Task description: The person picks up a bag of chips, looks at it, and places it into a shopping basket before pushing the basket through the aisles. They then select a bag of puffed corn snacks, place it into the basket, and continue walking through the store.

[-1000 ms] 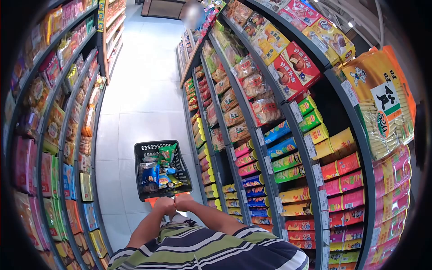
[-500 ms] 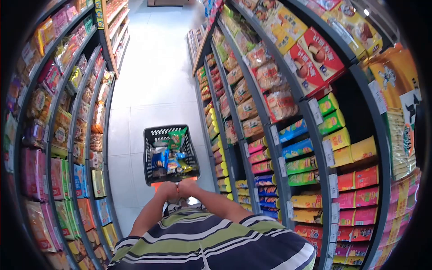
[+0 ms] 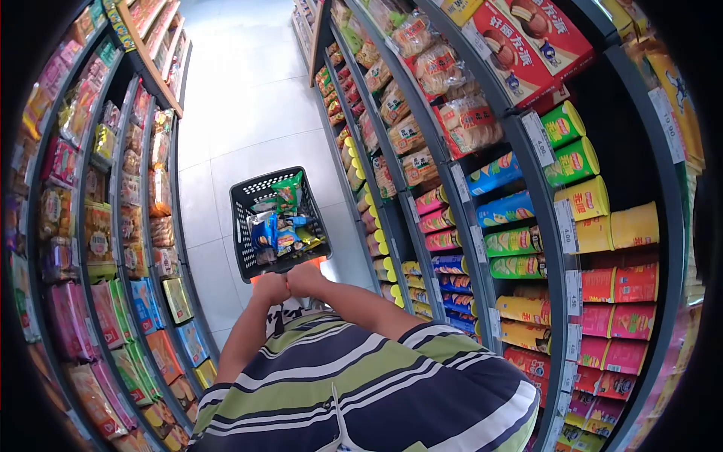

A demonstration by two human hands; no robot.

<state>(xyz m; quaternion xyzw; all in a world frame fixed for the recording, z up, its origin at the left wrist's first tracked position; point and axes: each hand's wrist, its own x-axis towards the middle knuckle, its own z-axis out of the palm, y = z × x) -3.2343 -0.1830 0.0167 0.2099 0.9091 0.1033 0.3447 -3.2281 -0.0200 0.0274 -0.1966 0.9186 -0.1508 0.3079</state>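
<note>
Both fists are closed side by side on the orange handle [image 3: 324, 260] of a black shopping basket [image 3: 239, 233]. My left hand [image 3: 271, 288] is at the handle's left part, and my right hand [image 3: 305, 279] lies just beside it, close to touching. Inside the slotted basket several packets lie in a heap: a green bag [image 3: 288, 192] toward the far end, a blue packet [image 3: 263, 228] on the left, and a yellowish one [image 3: 307, 245] near the right corner. The undersides of my fingers are hidden.
Stocked shelves line both sides of the tiled aisle [image 3: 226, 143]. On the right are canister snacks [image 3: 572, 162], bagged breads [image 3: 467, 124] and a red box [image 3: 527, 49]; on the left, pink packs [image 3: 71, 320]. Wooden-edged shelving [image 3: 143, 56] stands farther ahead.
The view has moved forward and turned slightly, so the nearby shelves have shifted. The basket sits a little higher and tilted in view, with both hands still on its handle.
</note>
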